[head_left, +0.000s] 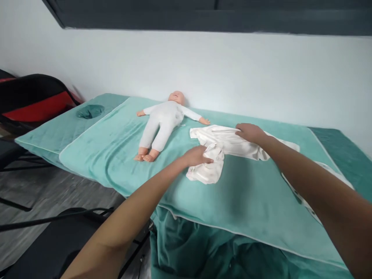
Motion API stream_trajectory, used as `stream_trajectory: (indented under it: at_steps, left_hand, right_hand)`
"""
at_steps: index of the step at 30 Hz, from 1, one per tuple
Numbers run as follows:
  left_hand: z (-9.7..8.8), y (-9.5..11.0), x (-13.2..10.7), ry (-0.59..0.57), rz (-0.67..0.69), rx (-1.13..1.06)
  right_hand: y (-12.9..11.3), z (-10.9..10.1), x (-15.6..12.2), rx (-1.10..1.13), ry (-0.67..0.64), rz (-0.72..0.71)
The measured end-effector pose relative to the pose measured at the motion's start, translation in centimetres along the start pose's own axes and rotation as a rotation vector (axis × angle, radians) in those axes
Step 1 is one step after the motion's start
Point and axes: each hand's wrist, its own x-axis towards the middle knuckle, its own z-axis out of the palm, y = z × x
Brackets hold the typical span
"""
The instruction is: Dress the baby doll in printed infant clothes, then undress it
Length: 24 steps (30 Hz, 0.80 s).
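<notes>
A baby doll (162,124) in a white bodysuit lies on its back on a teal towel (116,151), head toward the wall. To its right lies a crumpled white garment (232,147). My left hand (197,155) pinches the garment's near bunched end. My right hand (249,132) presses on the garment's far part with fingers closed over the cloth. Both arms reach across the towel.
The towel covers a massage table (52,133) with a face hole (90,111) at the left end. A second white patterned cloth (302,197) lies partly under my right arm. A black and red chair (35,100) stands at left; black frames sit on the floor.
</notes>
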Motion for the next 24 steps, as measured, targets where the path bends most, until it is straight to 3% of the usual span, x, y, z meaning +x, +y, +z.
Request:
stream_trajectory:
  at_steps: [2,6,9,12,14,17,21,24]
  left_hand:
    - [0.8,1.9,0.3,0.088,0.043,0.110]
    - [0.6,5.3,1.1,0.445,0.271,0.376]
    - [0.2,7.6,2.2,0.471,0.355,0.370]
    - [0.1,9.6,3.2,0.472,0.194,0.282]
    - [0.0,10.9,3.4,0.519,0.109,0.249]
    - [-0.4,12.8,3.1,0.579,0.106,0.246]
    - [-1.3,15.2,2.0,0.660,0.044,0.161]
    - [-1.6,17.1,1.1,0.667,0.143,-0.042]
  right_hand:
    - [-0.8,-1.5,-2.1,-0.003,0.075,-0.061]
    - [-3.0,-4.7,-6.6,0.078,0.232,-0.254]
    - [-4.3,-7.1,-10.3,0.230,0.327,-0.350]
    - [-4.6,-9.1,-13.7,0.339,0.370,-0.375]
    - [-4.3,-10.0,-15.9,0.398,0.353,-0.339]
    - [-3.1,-10.4,-18.5,0.480,0.267,-0.183]
    - [-1.6,-9.0,-20.3,0.519,0.198,0.081]
    - [-1.7,-7.3,-20.1,0.582,0.253,0.160]
